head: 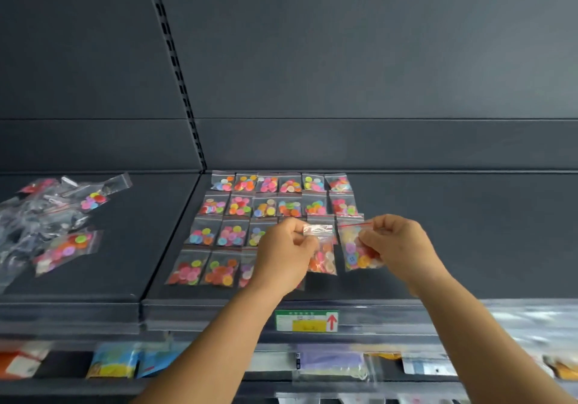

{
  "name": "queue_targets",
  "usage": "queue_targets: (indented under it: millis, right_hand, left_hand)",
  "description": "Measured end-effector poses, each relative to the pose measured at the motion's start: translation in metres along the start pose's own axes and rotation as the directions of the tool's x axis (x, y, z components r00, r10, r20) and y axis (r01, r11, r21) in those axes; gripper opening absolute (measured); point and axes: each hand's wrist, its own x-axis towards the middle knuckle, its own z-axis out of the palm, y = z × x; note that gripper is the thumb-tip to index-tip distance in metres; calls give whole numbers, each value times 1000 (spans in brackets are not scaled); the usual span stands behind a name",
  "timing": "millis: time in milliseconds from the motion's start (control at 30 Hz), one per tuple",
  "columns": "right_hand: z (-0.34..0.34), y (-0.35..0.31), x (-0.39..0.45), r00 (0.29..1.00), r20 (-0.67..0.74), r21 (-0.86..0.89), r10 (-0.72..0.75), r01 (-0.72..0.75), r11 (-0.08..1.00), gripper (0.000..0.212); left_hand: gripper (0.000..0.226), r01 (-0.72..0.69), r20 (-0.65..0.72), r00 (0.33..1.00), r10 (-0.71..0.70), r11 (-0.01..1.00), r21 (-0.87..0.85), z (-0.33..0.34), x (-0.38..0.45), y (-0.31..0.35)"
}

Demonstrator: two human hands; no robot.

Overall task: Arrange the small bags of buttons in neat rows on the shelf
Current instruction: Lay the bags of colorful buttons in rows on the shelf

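- Left hand (286, 255) pinching clear zip bag (322, 251), long axis upright, red seal far.
- Right hand (395, 247) pinching second bag (359, 248), slightly tilted.
- Glossy laid rows (266, 206) on matte dark shelf (469, 231).

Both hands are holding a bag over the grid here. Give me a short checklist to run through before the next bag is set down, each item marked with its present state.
1. Left hand grips its bag: ok.
2. Right hand grips its bag: ok.
3. Back two rows lie straight, six bags each: ok.
4. Bare shelf right of the grid for more bags: ok.
5. Front two rows complete under the hands: cannot tell, the hands cover them.
6. Loose pile on the left shelf sorted: not ok.
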Motion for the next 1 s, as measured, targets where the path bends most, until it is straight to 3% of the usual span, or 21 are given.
queue_targets:
  millis: [100, 200, 400, 500, 667, 1000]
  right_hand:
    - [-4, 13, 1, 999, 31, -56, 21, -19, 998, 2]
    - [0, 20, 0, 997, 73, -160, -2, 13, 987, 11]
    - [3, 25, -7, 971, 104, -505, -216, 239, 830, 40]
    - [-2, 26, -10, 929, 214, -509, -303, 371, 777, 37]
    - [8, 28, -12, 846, 392, -525, -362, 529, 667, 19]
    - [13, 24, -13, 869, 374, -563, -325, 491, 665, 31]
  left_hand:
    - [11, -15, 13, 1000, 13, 992, 125, 15, -3, 2]
    - [24, -49, 4, 999, 50, 948, 315, 22, -6, 3]
    - [49, -173, 6, 978, 209, 795, 581, 16, -17, 3]
    - [43, -256, 105, 964, 243, 750, 610, -1, -20, -4]
    - [40, -332, 304, 935, 185, 757, 562, -13, -24, -18]
    - [43, -327, 261, 942, 212, 755, 568, -7, -21, -24]
